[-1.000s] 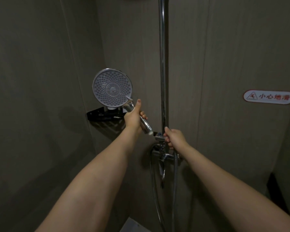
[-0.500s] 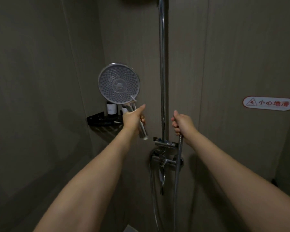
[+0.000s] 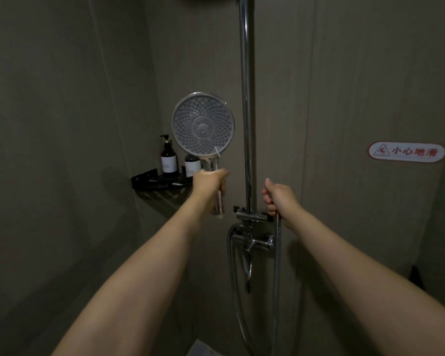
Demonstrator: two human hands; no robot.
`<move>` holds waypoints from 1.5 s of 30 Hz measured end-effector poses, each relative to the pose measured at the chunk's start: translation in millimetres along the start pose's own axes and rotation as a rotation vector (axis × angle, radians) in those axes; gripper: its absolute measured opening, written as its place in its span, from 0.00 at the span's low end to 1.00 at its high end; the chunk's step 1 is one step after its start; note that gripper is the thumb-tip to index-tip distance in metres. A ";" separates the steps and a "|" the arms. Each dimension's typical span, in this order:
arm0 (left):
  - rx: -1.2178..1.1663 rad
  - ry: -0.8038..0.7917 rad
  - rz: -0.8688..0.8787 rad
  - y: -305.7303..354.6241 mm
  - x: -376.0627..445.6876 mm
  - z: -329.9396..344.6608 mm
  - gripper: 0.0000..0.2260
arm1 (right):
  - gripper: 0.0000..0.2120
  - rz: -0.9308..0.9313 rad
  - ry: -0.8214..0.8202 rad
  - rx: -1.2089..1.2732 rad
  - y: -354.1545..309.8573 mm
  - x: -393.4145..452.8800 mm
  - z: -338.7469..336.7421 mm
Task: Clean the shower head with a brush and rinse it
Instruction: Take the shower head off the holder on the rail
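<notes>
My left hand (image 3: 210, 182) grips the chrome handle of the round shower head (image 3: 203, 124) and holds it upright, its nozzle face turned toward me, left of the vertical shower pole (image 3: 246, 104). My right hand (image 3: 279, 196) is curled round the top end of the metal hose (image 3: 276, 253), just right of the pole and above the chrome tap (image 3: 252, 241). The hose hangs straight down from that hand. No brush shows in this view.
A black corner shelf (image 3: 149, 179) on the left wall carries two dark pump bottles (image 3: 168, 159), partly behind the shower head. A white slip-warning sticker (image 3: 406, 152) is on the right wall panel. The tap lever (image 3: 247, 273) points down.
The shower head has shifted right and turned more upright in my left hand. My right hand left the fitting on the pole, rose, and now holds the hose end.
</notes>
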State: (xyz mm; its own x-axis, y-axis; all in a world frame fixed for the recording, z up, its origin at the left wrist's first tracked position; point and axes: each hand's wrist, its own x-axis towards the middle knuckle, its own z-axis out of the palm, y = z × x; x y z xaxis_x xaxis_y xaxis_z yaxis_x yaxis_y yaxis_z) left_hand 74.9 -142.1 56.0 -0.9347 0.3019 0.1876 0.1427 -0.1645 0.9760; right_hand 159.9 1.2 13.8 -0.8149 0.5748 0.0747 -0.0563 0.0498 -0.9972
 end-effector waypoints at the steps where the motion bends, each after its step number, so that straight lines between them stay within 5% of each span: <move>1: -0.025 -0.006 -0.017 -2.7 -0.6 0.8 0.17 | 0.16 0.004 -0.002 -0.002 0.3 -0.5 0.1; 7: -0.055 0.014 0.001 -10.2 0.5 -5.7 0.19 | 0.14 -0.035 0.064 -0.031 3.1 -1.3 -1.8; 12: -0.069 -0.059 -0.018 -14.9 -3.8 -4.7 0.18 | 0.03 0.012 0.110 -0.083 9.5 4.4 -8.5; 18: -0.195 -0.075 -0.103 -18.1 -4.8 8.8 0.15 | 0.10 -0.020 0.101 -0.206 26.3 11.6 -19.1; 24: -0.102 -0.092 -0.111 -34.3 -3.0 22.6 0.14 | 0.11 -0.012 0.262 -0.238 43.0 21.7 -36.7; 31: -0.029 -0.119 -0.072 -58.8 6.0 41.4 0.17 | 0.19 0.007 0.256 -0.386 62.8 40.4 -49.1; 45: -0.017 -0.143 -0.093 -91.7 81.8 57.8 0.17 | 0.15 0.096 0.314 -0.660 80.6 121.7 -44.0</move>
State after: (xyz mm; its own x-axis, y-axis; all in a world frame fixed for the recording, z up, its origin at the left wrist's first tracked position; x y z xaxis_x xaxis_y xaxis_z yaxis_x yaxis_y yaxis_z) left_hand 4.2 -48.0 -11.8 -0.8877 0.4466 0.1118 0.0512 -0.1455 0.9880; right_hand 81.6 111.1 -57.1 -0.5900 0.8029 0.0850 0.4462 0.4120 -0.7945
